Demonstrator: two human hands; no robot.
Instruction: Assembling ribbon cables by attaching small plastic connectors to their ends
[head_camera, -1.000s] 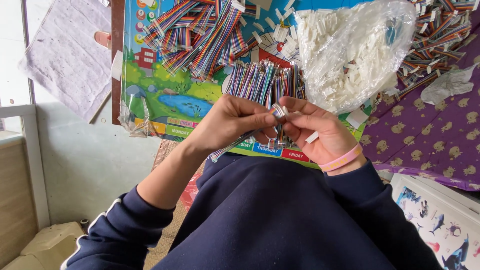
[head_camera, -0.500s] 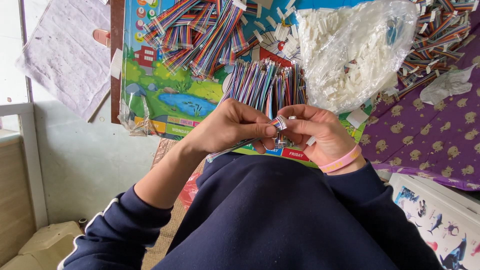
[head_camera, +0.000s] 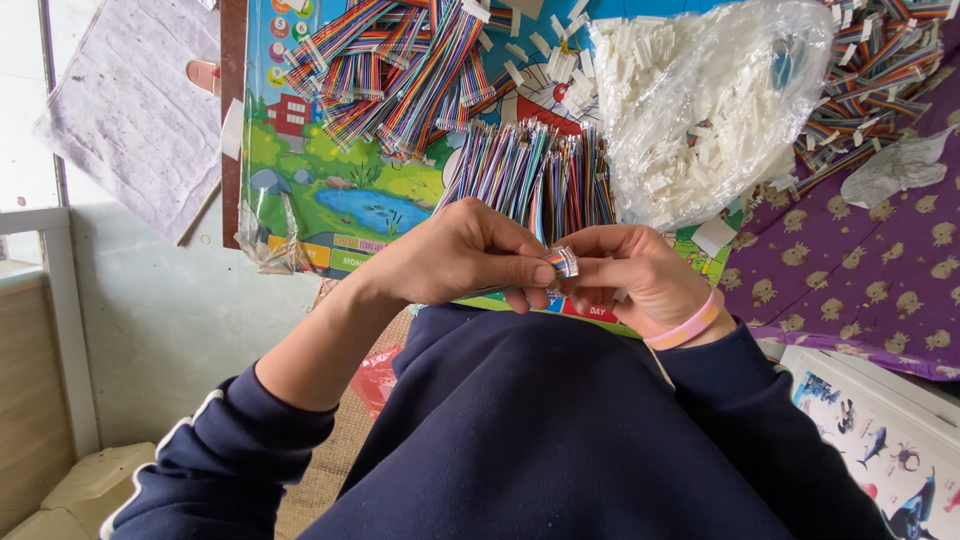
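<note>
Fingers (head_camera: 520, 268) of the left hand (head_camera: 455, 255) and right hand (head_camera: 630, 275) pinch a rainbow ribbon-cable end (head_camera: 563, 262) above the lap, before a tabletop (head_camera: 300, 180) strewn with cables; aligning the tiny end squarely, with a steady grip, looks essential.

Two hands, the left hand (head_camera: 455, 262) and the right hand (head_camera: 630, 272), meet at one small ribbon-cable end (head_camera: 563, 261). One pink wristband (head_camera: 686, 325) circles the right wrist. One clear plastic bag (head_camera: 715, 105) holds white connector housings, too many to count. Three heaps of rainbow ribbon cables show: one at top (head_camera: 400, 70), one in the middle (head_camera: 530, 175), one at right (head_camera: 880, 70).
</note>
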